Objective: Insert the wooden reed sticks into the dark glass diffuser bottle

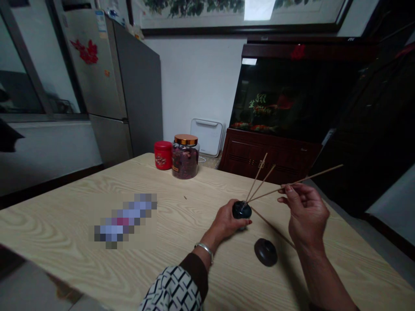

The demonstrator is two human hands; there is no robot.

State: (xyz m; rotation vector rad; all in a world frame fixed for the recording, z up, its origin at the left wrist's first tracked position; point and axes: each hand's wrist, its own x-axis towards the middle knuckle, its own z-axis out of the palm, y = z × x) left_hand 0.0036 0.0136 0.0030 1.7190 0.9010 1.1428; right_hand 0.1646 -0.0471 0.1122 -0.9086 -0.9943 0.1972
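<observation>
My left hand [228, 218] is wrapped round a small dark glossy bottle [242, 210] on the table. Two thin wooden sticks [258, 172] rise from the bottle's mouth, tilted to the right. Between the thumb and fingers of my right hand [306, 207] is another thin wooden stick [319, 174]; its lower end reaches the bottle's mouth. A further stick [274, 228] slants from beside the bottle toward my right wrist, which hides its far end. Nearer to me, a dark brown round piece [266, 252] with a raised centre lies on the table.
On the wood-grain table [162, 268] stand a red canister [163, 155] and a copper-lidded glass jar [185, 160] at the back. A blurred-out item [125, 220] lies on the left. Behind are a fridge [139, 86] and a fish tank [275, 99].
</observation>
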